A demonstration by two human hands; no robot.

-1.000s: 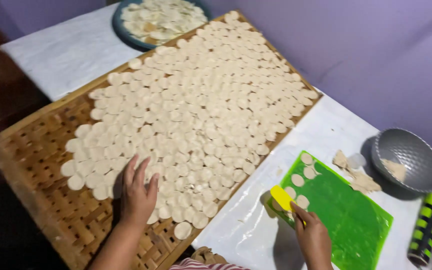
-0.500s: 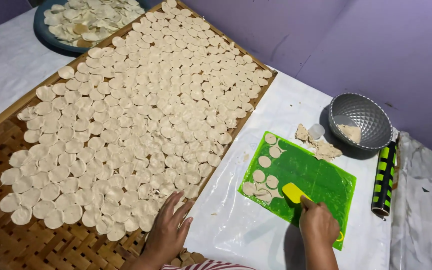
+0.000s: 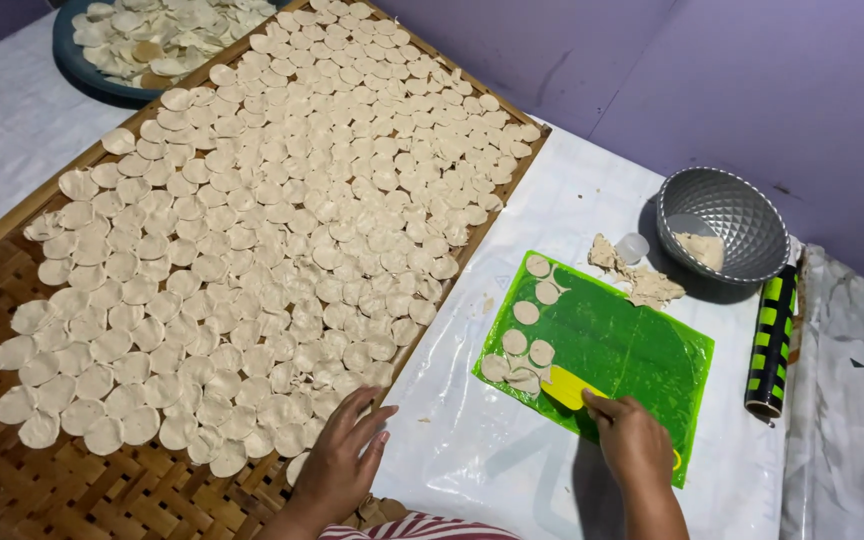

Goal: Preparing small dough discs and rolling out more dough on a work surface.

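A wide woven bamboo tray (image 3: 62,480), its slats plaited in a brown checker, fills the left of the scene and carries hundreds of thin, pale, round dough discs (image 3: 282,200) laid flat and overlapping like scales. Its near left part is bare weave. At the far left a dark blue round dish (image 3: 64,62) holds a loose heap of the same pale discs.

The table (image 3: 472,460) is covered with a white, slightly glossy plastic sheet. On it, right of the tray, lies a bright green flexible mat (image 3: 642,350), smooth and shiny, with a few small round discs along its left edge and a ragged lump of leftover dough (image 3: 647,283) at its far edge. Just beyond stands a dimpled grey metal bowl (image 3: 727,215) with a small piece of dough inside, and a small translucent cap (image 3: 633,247) lies near it. A rolled tube striped green and black (image 3: 772,335) lies along the mat's right side.

The left hand (image 3: 344,462) lies open and flat, fingers spread, on the tray's near edge, touching the nearest discs. The right hand (image 3: 632,440) is closed on a flat yellow plastic scraper (image 3: 567,385), whose blade lies on the near left part of the green mat beside the cut discs. The hands are well apart.
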